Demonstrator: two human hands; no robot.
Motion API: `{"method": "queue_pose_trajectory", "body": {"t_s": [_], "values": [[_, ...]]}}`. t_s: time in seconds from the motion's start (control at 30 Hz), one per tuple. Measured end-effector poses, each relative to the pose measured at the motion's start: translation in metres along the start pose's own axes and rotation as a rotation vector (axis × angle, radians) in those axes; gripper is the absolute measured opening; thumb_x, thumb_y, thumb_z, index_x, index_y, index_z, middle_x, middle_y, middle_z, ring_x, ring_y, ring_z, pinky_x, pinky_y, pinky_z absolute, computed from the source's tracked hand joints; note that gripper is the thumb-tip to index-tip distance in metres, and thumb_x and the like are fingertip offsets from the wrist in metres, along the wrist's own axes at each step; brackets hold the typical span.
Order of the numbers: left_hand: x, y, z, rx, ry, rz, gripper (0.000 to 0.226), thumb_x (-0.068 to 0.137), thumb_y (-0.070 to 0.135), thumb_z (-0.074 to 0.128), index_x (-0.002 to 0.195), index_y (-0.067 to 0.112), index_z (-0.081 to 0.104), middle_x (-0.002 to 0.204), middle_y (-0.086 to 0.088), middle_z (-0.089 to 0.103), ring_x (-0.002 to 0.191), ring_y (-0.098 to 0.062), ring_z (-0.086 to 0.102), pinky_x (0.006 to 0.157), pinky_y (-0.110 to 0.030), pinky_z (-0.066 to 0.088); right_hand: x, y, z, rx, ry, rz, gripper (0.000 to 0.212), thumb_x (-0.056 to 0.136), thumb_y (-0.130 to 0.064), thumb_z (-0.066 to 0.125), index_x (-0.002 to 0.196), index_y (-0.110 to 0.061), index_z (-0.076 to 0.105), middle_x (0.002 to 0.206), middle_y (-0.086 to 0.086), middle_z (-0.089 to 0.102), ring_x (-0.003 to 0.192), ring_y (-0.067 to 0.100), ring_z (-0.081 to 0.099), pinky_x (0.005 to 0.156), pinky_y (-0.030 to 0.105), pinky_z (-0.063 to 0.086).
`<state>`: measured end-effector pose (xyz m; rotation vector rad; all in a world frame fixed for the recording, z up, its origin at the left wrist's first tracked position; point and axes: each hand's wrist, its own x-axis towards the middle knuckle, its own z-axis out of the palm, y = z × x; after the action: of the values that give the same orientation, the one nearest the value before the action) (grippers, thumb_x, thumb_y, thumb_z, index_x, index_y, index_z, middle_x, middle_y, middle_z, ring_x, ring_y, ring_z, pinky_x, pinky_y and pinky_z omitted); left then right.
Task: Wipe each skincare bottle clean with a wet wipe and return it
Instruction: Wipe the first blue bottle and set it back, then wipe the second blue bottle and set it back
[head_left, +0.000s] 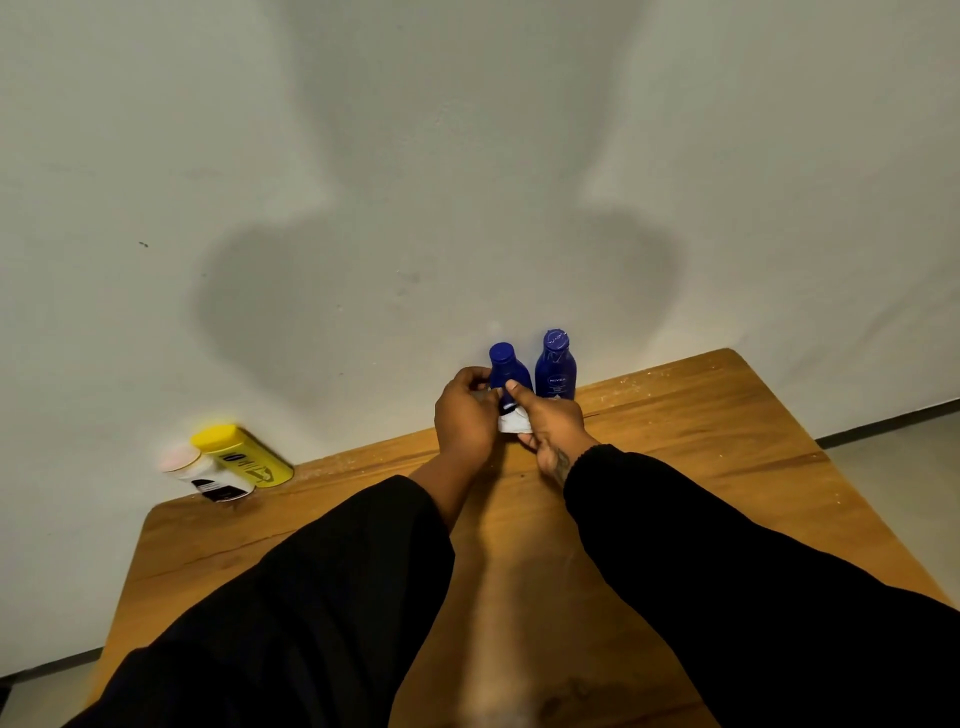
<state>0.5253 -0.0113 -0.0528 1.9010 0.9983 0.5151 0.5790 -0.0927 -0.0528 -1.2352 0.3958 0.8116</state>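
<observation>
Table (701, 467) bears 1 blue bottle (556, 371), 1 yellow bottle (244, 454), 1 white bottle (208, 475).

Domestic room: wooden table (701, 467) set against plain white wall (363, 130); skincare bottles (556, 369) standing on it.

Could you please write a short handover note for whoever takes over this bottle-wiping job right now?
Left hand grips the small blue bottle, held upright near the wall. Right hand pinches the wet wipe against its lower body.
Second blue bottle stands just to its right by the wall. The yellow bottle and pink-capped white bottle stand at the table's far left corner.
Done: cannot tell which are already wiped.
Left: finish this bottle, set it back, then wipe any unwiped ones.
</observation>
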Motion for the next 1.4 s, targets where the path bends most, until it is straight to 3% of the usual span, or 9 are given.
{"method": "queue_pose_trajectory", "body": {"t_s": [0.17,0.43,0.53,0.67,0.8,1.0,1.17,1.3,1.4], "values": [[-0.004,0.003,-0.001,-0.004,0.039,-0.014,0.019,0.091,0.013,0.062,0.109,0.017,0.063,0.094,0.005,0.063,0.077,-0.005,0.058,0.060,-0.013,0.041,-0.001,-0.001,0.000,-0.042,0.015,-0.017,0.060,0.075,-0.026,0.079,0.125,-0.006,0.052,0.119,0.010,0.063,0.109,0.029,0.060,0.092,0.043,0.052],[-0.014,0.012,-0.009,0.100,0.124,0.003,0.022,0.089,0.016,0.062,0.109,0.016,0.053,0.105,-0.003,0.060,0.091,-0.019,0.060,0.072,-0.025,0.046,-0.004,0.006,-0.012,-0.130,0.096,-0.085,0.046,0.074,-0.026,0.079,0.112,-0.012,0.057,0.101,0.005,0.067,0.089,0.023,0.065,0.074,0.033,0.056],[-0.020,0.021,-0.015,0.210,0.265,0.178,0.022,0.087,0.017,0.060,0.107,0.017,0.051,0.107,-0.005,0.057,0.092,-0.020,0.058,0.075,-0.030,0.050,-0.003,0.008,-0.022,-0.223,0.161,-0.102,0.022,0.074,-0.027,0.078,0.088,-0.018,0.062,0.085,0.001,0.068,0.081,0.021,0.066,0.074,0.036,0.056],[-0.021,0.051,-0.010,0.516,0.153,0.630,0.031,0.087,0.026,0.056,0.118,0.022,0.056,0.105,-0.005,0.059,0.096,-0.022,0.055,0.085,-0.037,0.045,-0.005,-0.001,-0.034,-0.312,0.272,-0.231,0.015,0.080,-0.023,0.071,0.069,-0.019,0.063,0.073,-0.004,0.067,0.070,0.015,0.063,0.059,0.028,0.054],[-0.019,0.078,0.012,0.862,0.044,0.875,0.045,0.090,0.028,0.055,0.134,0.020,0.052,0.105,-0.007,0.058,0.095,-0.027,0.056,0.081,-0.038,0.043,-0.012,-0.009,-0.039,-0.336,0.297,-0.319,0.008,0.083,-0.020,0.065,0.090,-0.017,0.068,0.081,-0.004,0.065,0.077,0.017,0.063,0.071,0.031,0.054],[-0.018,0.089,0.016,1.081,-0.055,0.874,0.046,0.070,0.035,0.072,0.109,0.017,0.059,0.109,-0.010,0.052,0.099,-0.030,0.049,0.083,-0.039,0.039,-0.025,-0.008,-0.051,-0.334,0.284,-0.309,0.013,0.083,-0.018,0.063,0.091,-0.011,0.071,0.083,0.002,0.070,0.073,0.017,0.064,0.061,0.024,0.050],[-0.028,0.088,0.015,1.098,-0.161,0.964,0.026,0.085,0.027,0.062,0.107,0.015,0.055,0.102,-0.009,0.061,0.093,-0.029,0.053,0.079,-0.038,0.041,-0.037,-0.017,-0.063,-0.317,0.296,-0.326,0.007,0.086,-0.018,0.062,0.080,-0.020,0.066,0.077,-0.008,0.065,0.076,0.016,0.062,0.055,0.022,0.042],[-0.041,0.094,0.010,0.964,-0.225,0.945,0.029,0.085,0.020,0.061,0.112,0.015,0.053,0.100,-0.009,0.065,0.090,-0.027,0.057,0.074,-0.037,0.048,-0.055,-0.029,-0.066,-0.317,0.340,-0.383,0.021,0.090,-0.017,0.056,0.109,-0.013,0.065,0.107,0.002,0.065,0.083,0.013,0.057,0.057,0.018,0.041],[-0.053,0.114,-0.009,0.695,-0.228,0.810,0.047,0.081,0.022,0.068,0.125,0.021,0.049,0.104,-0.002,0.067,0.093,-0.022,0.062,0.075,-0.035,0.053,-0.080,-0.052,-0.062,-0.304,0.329,-0.577,0.024,0.091,-0.008,0.056,0.114,-0.012,0.062,0.124,0.006,0.053,0.094,0.011,0.052,0.049,0.005,0.042]]}}
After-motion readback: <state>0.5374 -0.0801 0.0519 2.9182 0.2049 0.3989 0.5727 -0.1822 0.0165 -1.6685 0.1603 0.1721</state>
